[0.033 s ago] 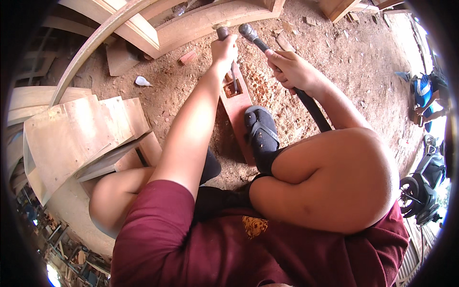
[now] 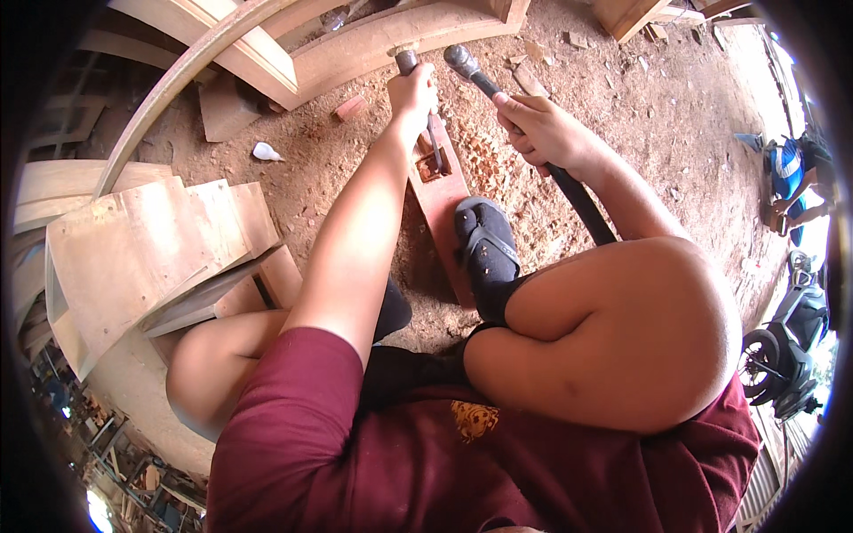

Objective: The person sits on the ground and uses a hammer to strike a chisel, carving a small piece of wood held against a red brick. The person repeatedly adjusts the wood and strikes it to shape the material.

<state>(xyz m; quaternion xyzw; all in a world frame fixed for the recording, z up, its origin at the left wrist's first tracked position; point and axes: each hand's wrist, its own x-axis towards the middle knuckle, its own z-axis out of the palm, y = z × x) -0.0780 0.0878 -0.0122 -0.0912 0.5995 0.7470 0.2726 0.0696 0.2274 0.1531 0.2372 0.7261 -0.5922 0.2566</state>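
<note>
Our left hand (image 2: 412, 96) grips the chisel (image 2: 436, 153), our right hand (image 2: 542, 131) the hammer (image 2: 483, 83). Our right foot (image 2: 490, 250) likely steadies the wood (image 2: 444, 208).

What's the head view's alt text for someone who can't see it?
Left hand holds a chisel in a recess in a reddish wooden board; right hand grips a hammer. A sandaled foot is at the board's edge.
</note>
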